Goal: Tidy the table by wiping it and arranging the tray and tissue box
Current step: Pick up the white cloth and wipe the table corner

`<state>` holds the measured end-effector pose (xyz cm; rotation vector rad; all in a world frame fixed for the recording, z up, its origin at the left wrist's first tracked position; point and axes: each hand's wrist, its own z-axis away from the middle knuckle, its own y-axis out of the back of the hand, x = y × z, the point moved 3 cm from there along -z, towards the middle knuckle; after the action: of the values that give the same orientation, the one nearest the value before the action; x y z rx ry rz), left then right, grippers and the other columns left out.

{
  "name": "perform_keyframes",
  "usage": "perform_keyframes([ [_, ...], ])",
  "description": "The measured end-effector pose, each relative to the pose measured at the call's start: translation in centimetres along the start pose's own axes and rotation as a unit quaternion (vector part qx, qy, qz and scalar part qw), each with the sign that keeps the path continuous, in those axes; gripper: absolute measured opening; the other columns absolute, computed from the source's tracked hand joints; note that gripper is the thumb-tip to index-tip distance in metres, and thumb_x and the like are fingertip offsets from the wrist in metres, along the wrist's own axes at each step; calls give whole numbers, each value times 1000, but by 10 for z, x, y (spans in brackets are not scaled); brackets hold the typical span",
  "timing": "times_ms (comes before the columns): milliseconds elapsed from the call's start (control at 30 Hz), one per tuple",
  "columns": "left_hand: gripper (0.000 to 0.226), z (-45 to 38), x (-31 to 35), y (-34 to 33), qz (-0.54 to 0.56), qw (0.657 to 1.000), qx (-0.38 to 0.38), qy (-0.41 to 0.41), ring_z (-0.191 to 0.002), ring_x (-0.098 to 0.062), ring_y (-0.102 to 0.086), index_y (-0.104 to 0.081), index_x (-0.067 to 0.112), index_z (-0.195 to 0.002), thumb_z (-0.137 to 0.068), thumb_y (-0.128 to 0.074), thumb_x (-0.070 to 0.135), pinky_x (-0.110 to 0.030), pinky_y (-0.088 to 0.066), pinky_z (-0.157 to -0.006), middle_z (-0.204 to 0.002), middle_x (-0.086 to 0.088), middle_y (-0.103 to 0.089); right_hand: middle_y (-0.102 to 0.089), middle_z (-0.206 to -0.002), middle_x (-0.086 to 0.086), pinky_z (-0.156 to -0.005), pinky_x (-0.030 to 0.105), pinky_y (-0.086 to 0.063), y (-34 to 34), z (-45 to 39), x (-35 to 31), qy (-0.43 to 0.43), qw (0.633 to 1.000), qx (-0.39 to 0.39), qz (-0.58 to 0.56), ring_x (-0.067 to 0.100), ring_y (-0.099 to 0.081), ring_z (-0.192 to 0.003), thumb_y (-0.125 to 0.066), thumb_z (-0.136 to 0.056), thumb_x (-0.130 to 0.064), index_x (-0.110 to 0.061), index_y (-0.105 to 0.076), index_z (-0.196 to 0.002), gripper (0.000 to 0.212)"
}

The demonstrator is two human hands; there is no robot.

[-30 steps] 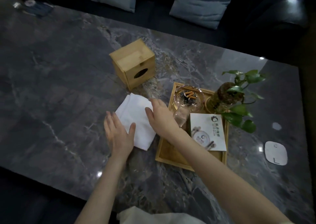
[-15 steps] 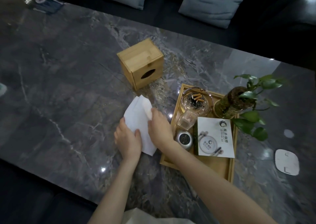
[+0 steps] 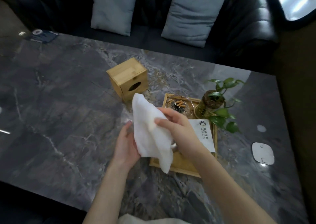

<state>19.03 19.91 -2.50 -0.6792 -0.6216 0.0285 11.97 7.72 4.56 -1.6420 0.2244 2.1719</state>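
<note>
both hands are holding a white cloth (image 3: 150,131) up off the dark marble table (image 3: 59,121). right hand (image 3: 176,129) is pinching the cloth's upper part, thumb on top; left hand (image 3: 126,145) is lying open under its lower edge, cupping it. wooden tray (image 3: 181,165) is sitting just behind the hands, carrying an ashtray (image 3: 177,105), a card (image 3: 205,135) and a plant (image 3: 217,104) at its far right corner. wooden tissue box (image 3: 128,78) is standing just beyond the tray's far left corner.
</note>
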Motion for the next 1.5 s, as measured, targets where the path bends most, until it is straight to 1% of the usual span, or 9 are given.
perform_keyframes([
  [300, 61, 36, -28, -81, -215, 973, -78, 44, -98, -28, -67, -57, 7, -119, -67, -66, 39, -38, -57, -72, -111, -14, -69, -71, -107, 9, -86, 40, -51, 77, 65, 60, -102, 949, 128, -269, 27, -64, -101, -70, -69, -25, -12, -63, -112, 46],
  [567, 30, 55, -97, -152, -247, 956, -156, 5, -99, -27, -66, -58, 11, -116, -88, -54, 20, -39, -56, -84, -114, -14, -67, -50, -139, 15, -111, 48, -30, 92, 106, 97, -70, 798, 101, -590, 34, -45, -128, -61, -64, -69, -11, -49, -132, 91],
  [767, 23, 31, -153, -153, -242, 951, -157, 108, -87, -17, -70, -64, 18, -107, -85, -57, 23, -30, -58, -67, -95, -2, -74, -54, -130, 10, -109, 45, -33, 149, 144, 96, -3, 794, 219, -568, 32, -47, -125, -74, -60, -53, -14, -48, -133, 86],
  [900, 24, 15, -177, -161, -366, 912, -156, 101, -96, -15, -63, -57, 29, -110, -87, -55, 33, -37, -53, -84, -102, 9, -66, -73, -84, 7, -78, 34, -55, 195, 164, 100, -38, 810, 304, -500, 23, -69, -83, -58, -75, -34, -11, -62, -104, 38],
  [1000, 41, -2, -194, -176, -452, 877, -146, 71, -107, -19, -57, -51, 21, -126, -88, -53, 36, -42, -46, -97, -117, 4, -60, -70, -98, 12, -76, 37, -57, 225, 169, 90, -60, 821, 312, -473, 29, -67, -91, -38, -90, -33, -8, -59, -116, 42],
  [1167, 23, -37, -212, -203, -519, 845, -126, -35, -98, -15, -56, -58, 32, -89, -94, -36, 35, -26, -44, -79, -99, 6, -61, -61, -118, 15, -88, 43, -47, 276, 159, 58, -81, 851, 364, -370, 33, -58, -108, -47, -87, -31, -8, -51, -128, 47],
  [1300, 42, -76, -223, -217, -673, 707, -111, -187, -131, -17, -37, -43, 15, -134, -97, -30, 31, -26, -28, -104, -141, -4, -45, -61, -95, 1, -78, 31, -45, 316, 142, 9, -97, 907, 369, -177, 17, -58, -88, -45, -91, -32, -16, -60, -98, 23],
  [1367, 50, -95, -231, -220, -754, 604, -99, -238, -142, -17, -17, -27, 13, -143, -97, -23, 34, -33, -11, -115, -154, -3, -25, -56, -111, -2, -87, 30, -40, 336, 128, -7, -91, 927, 363, -23, 15, -52, -99, -41, -93, -34, -18, -54, -114, 29],
  [1500, 59, -121, -249, -210, -847, 469, -70, -242, -145, -19, 6, -3, 10, -146, -95, -12, 37, -35, 10, -113, -158, -7, 3, -55, -129, 11, -101, 41, -39, 359, 83, 1, -54, 873, 366, 318, 26, -51, -117, -40, -92, -38, -14, -44, -132, 47],
])
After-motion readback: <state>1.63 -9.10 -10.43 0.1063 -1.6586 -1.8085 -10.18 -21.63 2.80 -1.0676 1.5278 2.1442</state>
